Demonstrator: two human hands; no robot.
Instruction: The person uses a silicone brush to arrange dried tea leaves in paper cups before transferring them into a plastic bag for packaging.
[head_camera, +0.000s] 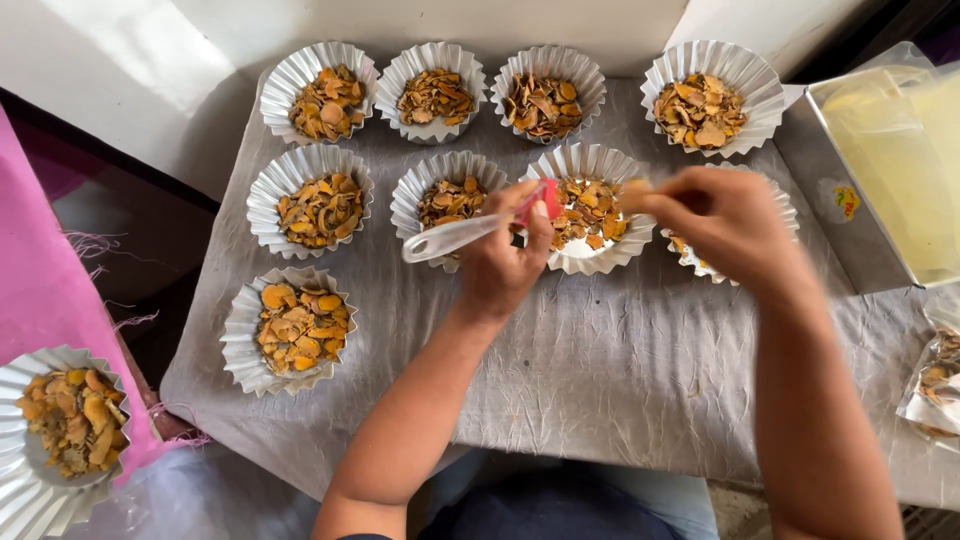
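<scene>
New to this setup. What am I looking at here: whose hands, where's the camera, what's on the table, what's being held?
There is no machine: a person works with two bare hands, filmed by one camera worn on the head, looking down. On the grey crinkled cloth stand fluted foil cups, each filled with dried orange-yellow slices; one more cup sits at lower left on pink fabric. The left hand holds a clear plastic scoop with a red part over a middle cup. The right hand pinches something small over the same cup; I cannot tell what. A metal tray lined with plastic stands at right.
</scene>
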